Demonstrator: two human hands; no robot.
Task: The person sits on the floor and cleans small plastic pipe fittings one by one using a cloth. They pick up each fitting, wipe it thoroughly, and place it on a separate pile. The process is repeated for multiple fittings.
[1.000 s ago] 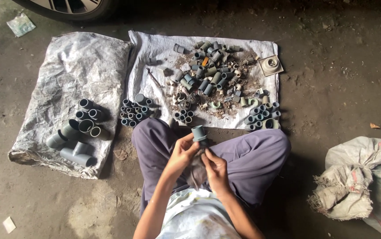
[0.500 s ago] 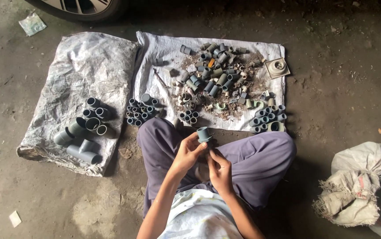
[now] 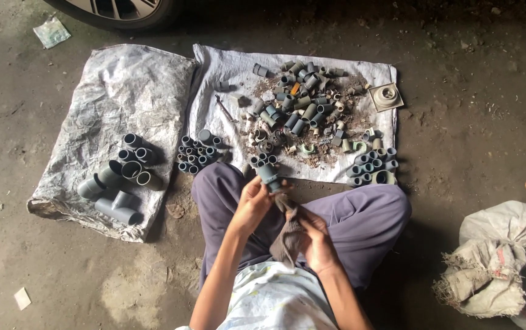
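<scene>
I sit cross-legged on the ground in purple trousers. My left hand (image 3: 252,205) grips a short grey pipe fitting (image 3: 269,176) above my lap. My right hand (image 3: 319,243) holds a brownish rag (image 3: 287,235) that reaches up to the fitting. Just beyond my knees a white sack sheet (image 3: 226,64) carries a loose heap of grey pipe fittings (image 3: 302,110) mixed with dirt, plus upright groups of small fittings (image 3: 197,151) at its near left and small fittings (image 3: 370,168) at its near right.
A second sack sheet (image 3: 116,85) on the left bears several larger grey elbows and tees (image 3: 119,183). A square drain cover (image 3: 386,96) lies at the far right of the heap. A stuffed white sack (image 3: 507,256) sits at my right. A car tyre (image 3: 116,9) is at the top.
My right hand has dropped lower toward my lap with the rag, while my left hand keeps the fitting raised. The view has shifted slightly.
</scene>
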